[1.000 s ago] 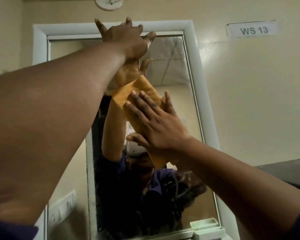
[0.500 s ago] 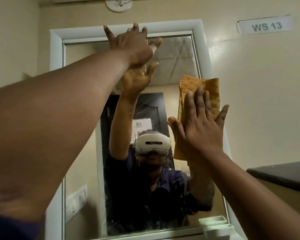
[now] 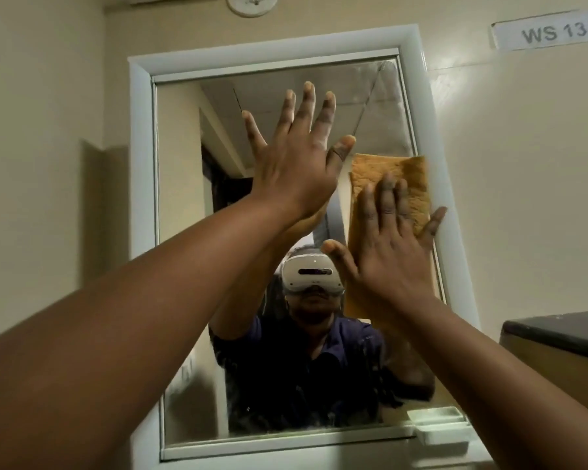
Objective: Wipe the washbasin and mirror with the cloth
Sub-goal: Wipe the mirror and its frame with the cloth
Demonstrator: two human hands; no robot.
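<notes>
A tall mirror (image 3: 184, 232) in a white frame hangs on the cream wall straight ahead. An orange-brown cloth (image 3: 404, 184) lies flat against the glass at its right edge. My right hand (image 3: 387, 252) presses the cloth there with spread fingers. My left hand (image 3: 292, 164) rests flat and open on the upper middle of the glass, fingers apart, holding nothing. The washbasin is out of view below.
A small white soap tray (image 3: 442, 432) sits at the mirror's lower right corner. A dark-topped cabinet (image 3: 557, 334) juts in at the right. A "WS 13" label (image 3: 554, 30) and a round white fitting (image 3: 252, 5) are high on the wall.
My right hand slid the cloth from the mirror's middle to its right edge. My left hand came down from the top frame to the upper middle of the glass.
</notes>
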